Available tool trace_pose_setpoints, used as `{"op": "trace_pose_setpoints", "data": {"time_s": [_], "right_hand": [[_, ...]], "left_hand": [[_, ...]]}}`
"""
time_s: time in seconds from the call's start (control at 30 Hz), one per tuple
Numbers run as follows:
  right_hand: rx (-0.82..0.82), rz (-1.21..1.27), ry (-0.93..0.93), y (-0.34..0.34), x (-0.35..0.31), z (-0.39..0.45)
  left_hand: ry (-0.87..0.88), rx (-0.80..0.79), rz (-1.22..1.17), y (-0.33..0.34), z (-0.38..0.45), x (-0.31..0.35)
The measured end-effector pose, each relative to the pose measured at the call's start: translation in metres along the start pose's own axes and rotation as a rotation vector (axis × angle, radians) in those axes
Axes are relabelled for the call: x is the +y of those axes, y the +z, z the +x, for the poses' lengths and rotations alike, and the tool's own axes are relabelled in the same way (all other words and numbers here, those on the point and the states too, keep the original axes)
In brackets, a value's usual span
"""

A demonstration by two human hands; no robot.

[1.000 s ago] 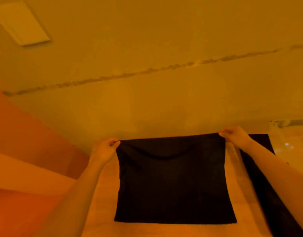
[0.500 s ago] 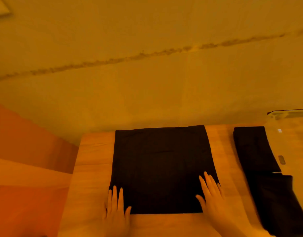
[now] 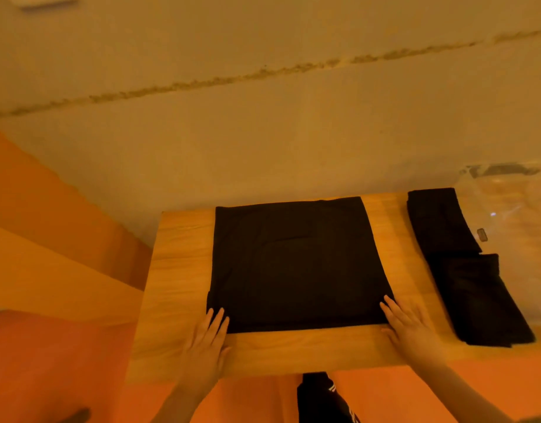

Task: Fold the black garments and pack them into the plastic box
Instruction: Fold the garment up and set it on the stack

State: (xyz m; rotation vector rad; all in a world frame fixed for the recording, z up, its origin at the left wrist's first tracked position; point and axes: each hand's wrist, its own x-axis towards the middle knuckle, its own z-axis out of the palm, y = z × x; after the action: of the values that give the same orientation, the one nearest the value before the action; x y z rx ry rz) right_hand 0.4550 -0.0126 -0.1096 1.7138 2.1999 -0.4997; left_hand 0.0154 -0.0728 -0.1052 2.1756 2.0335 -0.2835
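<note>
Currently both hands, left and right, lie flat, holding nothing, at the half-folded black garment; clear plastic box unpacked

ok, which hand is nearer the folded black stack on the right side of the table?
Right. The right hand lies flat at the spread garment's near right corner, a short gap from the folded stack. The left hand is at the near left corner, the whole garment between them.

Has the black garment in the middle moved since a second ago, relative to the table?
Yes. The black garment, then held up by its top corners, now lies flat on the wooden table.
</note>
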Motion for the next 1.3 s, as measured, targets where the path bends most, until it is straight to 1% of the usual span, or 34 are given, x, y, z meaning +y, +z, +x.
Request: {"op": "trace_pose_setpoints", "data": {"time_s": [0.03, 0.07, 0.1, 0.13, 0.2, 0.23, 0.3, 0.33, 0.37, 0.43, 0.5, 0.57, 0.67, 0.73, 0.83, 0.93, 1.13, 1.23, 1.3], "right_hand": [[0.004, -0.041, -0.009, -0.001, 0.002, 0.001], [0.045, -0.072, -0.021, -0.006, 0.000, 0.001], [0.108, -0.108, -0.011, -0.011, -0.002, 0.001], [0.182, -0.146, 0.010, -0.018, -0.006, -0.001], [0.338, -0.179, -0.008, -0.026, -0.012, 0.003], [0.380, -0.162, -0.029, -0.031, -0.014, 0.004], [0.379, -0.071, -0.054, -0.042, -0.012, 0.008], [0.338, 0.036, -0.032, -0.049, -0.009, 0.011], [0.341, 0.164, 0.012, -0.062, -0.007, 0.014], [0.370, 0.409, 0.091, -0.111, -0.008, 0.016], [0.456, 0.538, 0.071, -0.177, -0.009, 0.020], [0.601, 0.558, 0.007, -0.248, -0.012, 0.022], [0.722, 0.573, -0.052, -0.342, -0.016, 0.016], [0.782, 0.552, -0.066, -0.389, -0.020, 0.005], [0.853, 0.484, -0.082, -0.435, -0.023, -0.012], [0.942, 0.437, -0.087, -0.462, -0.027, -0.028], [0.995, 0.409, -0.078, -0.474, -0.040, -0.054], [0.972, 0.393, -0.066, -0.468, -0.043, -0.061], [0.893, 0.358, -0.070, -0.458, -0.048, -0.065]], "left_hand": [[0.082, 0.003, 0.032, -0.001, 0.003, -0.004], [0.150, 0.034, 0.031, -0.004, 0.008, -0.008], [0.154, 0.028, 0.014, -0.010, 0.014, -0.012], [0.135, -0.020, 0.006, -0.013, 0.018, -0.014], [0.068, 0.006, -0.056, -0.017, 0.024, -0.020], [0.079, 0.039, -0.048, -0.024, 0.024, -0.020], [0.047, 0.055, -0.175, -0.040, 0.030, -0.016], [-0.013, 0.029, -0.263, -0.052, 0.035, -0.014], [-0.070, 0.049, -0.367, -0.065, 0.040, -0.014], [-0.135, 0.136, -0.509, -0.104, 0.057, -0.020], [-0.141, 0.316, -0.560, -0.163, 0.074, -0.027], [-0.112, 0.486, -0.575, -0.228, 0.093, -0.036], [-0.060, 0.676, -0.512, -0.321, 0.113, -0.050], [-0.024, 0.730, -0.457, -0.366, 0.116, -0.061], [-0.001, 0.769, -0.436, -0.415, 0.107, -0.067], [-0.004, 0.824, -0.456, -0.446, 0.095, -0.068], [-0.011, 0.884, -0.450, -0.461, 0.070, -0.073], [-0.016, 0.839, -0.455, -0.457, 0.057, -0.079], [0.002, 0.742, -0.410, -0.447, 0.050, -0.080]]}}
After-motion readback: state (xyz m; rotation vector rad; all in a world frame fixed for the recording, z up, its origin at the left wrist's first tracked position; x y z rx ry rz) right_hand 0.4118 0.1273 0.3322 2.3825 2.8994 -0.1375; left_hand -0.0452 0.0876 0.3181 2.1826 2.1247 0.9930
